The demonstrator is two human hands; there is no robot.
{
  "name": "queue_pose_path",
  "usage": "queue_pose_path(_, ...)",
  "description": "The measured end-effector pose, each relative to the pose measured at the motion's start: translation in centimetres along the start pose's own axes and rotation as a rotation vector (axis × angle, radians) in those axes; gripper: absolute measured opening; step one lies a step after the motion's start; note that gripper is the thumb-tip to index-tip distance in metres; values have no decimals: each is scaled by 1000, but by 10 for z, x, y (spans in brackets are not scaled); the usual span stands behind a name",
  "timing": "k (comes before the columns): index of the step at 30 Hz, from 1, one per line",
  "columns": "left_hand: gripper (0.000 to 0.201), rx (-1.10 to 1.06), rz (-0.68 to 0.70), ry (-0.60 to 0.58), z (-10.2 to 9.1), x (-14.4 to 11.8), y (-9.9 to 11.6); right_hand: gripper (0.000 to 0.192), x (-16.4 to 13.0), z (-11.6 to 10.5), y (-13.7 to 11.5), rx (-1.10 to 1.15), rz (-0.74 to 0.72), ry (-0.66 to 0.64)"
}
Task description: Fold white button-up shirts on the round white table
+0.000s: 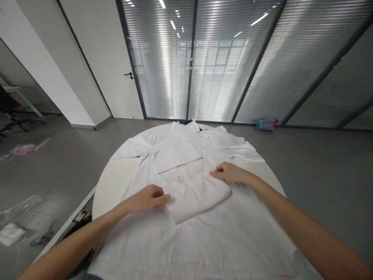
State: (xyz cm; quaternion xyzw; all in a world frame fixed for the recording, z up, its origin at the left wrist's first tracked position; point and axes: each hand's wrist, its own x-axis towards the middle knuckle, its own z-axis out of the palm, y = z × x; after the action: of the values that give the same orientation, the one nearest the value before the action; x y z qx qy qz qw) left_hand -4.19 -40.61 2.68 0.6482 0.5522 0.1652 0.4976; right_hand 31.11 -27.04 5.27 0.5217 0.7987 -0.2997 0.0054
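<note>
A white shirt (186, 233) lies spread flat over a round white table (113, 182), collar at the far side. On its middle rests a folded white cloth (195, 196). My left hand (147, 198) pinches the cloth's left edge. My right hand (229, 173) pinches its far right corner. Beyond the cloth a flat white rectangular piece (176, 155) lies on the shirt's chest.
Glass partitions with blinds stand behind the table, with a white door (116, 58) to the left. A teal and pink object (266, 124) lies on the grey floor by the glass. Plastic bags (20, 149) and cables (84, 221) lie on the floor at left.
</note>
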Motion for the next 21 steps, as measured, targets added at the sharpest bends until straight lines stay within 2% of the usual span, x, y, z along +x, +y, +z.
queue_pose_path(2,44,-122,46,17,15,-3,5,42,-12,8,3,57,-52,24)
queue_pose_path(4,44,-338,87,22,26,-2,9,38,-18,13,4,151,-93,76)
queue_pose_path(7,49,-597,129,21,34,-2,15,36,-20,19,5,442,-184,110)
queue_pose_path(10,47,-624,142,32,36,-6,21,45,-16,25,6,722,-230,44)
queue_pose_path(12,45,-626,171,53,37,-7,21,48,-8,31,7,787,-213,15)
queue_pose_path(15,47,-756,141,131,39,-1,14,42,10,39,5,709,-175,80)
queue_pose_path(18,47,-924,-47,182,37,11,6,24,29,44,0,498,-89,181)
queue_pose_path(21,40,-983,-181,208,32,22,4,12,41,45,-9,233,-6,279)
